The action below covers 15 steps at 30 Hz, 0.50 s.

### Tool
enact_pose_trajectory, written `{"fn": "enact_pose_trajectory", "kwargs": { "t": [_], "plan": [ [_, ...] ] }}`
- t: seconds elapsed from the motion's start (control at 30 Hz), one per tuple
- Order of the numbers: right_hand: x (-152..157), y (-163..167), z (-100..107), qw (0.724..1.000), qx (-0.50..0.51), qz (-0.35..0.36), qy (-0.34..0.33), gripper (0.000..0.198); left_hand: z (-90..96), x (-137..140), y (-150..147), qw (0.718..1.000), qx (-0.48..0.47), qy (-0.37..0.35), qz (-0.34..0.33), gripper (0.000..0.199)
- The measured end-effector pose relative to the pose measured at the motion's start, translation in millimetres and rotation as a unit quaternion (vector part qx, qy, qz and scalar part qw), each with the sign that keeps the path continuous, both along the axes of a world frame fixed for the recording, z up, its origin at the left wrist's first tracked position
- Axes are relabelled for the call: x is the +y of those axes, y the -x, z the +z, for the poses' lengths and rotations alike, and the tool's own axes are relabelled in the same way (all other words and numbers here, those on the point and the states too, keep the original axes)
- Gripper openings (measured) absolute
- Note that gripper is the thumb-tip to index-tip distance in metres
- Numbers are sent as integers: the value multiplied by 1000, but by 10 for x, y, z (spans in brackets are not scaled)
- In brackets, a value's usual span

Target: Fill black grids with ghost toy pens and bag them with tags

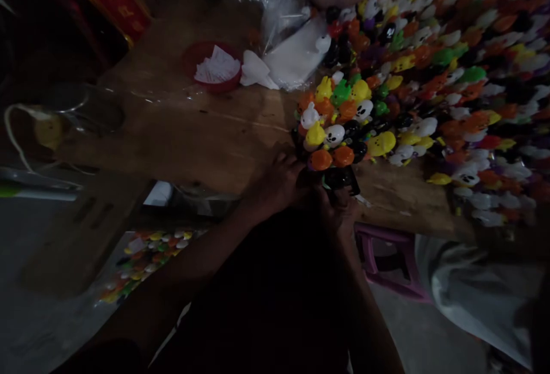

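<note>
Glossy rounded figurines (335, 135), grainy wooden table (210, 145), crumpled plastic (279, 10)

Figurines (334, 135) glossy plastic; tabletop (193, 145) matt wood; slips (217, 67) paper; red bowl (220, 86), dimly lit, probably plastic

- Orange, yellow, green, white, black across figurines (315, 133)
- Black face markings on white heads (364, 110)
- Red on bowl (189, 62)
- Brown on table (215, 145)
- Purple on stool (387, 232)

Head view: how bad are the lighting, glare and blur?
Head view: dim overall; left hand and right hand dark, detail mostly lost. Head view: glints on the clear plastic; far-right toys look smeared, those by the hands sharper.
</note>
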State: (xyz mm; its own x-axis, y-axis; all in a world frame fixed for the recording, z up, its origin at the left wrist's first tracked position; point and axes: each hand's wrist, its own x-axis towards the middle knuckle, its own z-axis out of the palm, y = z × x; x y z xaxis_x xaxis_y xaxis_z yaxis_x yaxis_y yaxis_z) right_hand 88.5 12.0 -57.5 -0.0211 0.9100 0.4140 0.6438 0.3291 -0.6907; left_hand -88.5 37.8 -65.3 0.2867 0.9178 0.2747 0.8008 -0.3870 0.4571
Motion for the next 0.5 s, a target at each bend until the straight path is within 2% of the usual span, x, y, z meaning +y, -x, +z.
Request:
{"fn": "enact_pose_trajectory", "kwargs": {
  "t": [0.17,0.3,0.5],
  "plan": [
    [18,-19,-27,999,-43,-1,-12,30,-8,-11,8,1000,-9,8,0,37],
    [12,-3,-16,995,-94,-19,-10,36,38,-25,-12,1000,-19,23,5,33],
    [-2,-21,6,997,-71,17,20,30,93,-14,-28,998,-28,51,6,34]
  ]
}}
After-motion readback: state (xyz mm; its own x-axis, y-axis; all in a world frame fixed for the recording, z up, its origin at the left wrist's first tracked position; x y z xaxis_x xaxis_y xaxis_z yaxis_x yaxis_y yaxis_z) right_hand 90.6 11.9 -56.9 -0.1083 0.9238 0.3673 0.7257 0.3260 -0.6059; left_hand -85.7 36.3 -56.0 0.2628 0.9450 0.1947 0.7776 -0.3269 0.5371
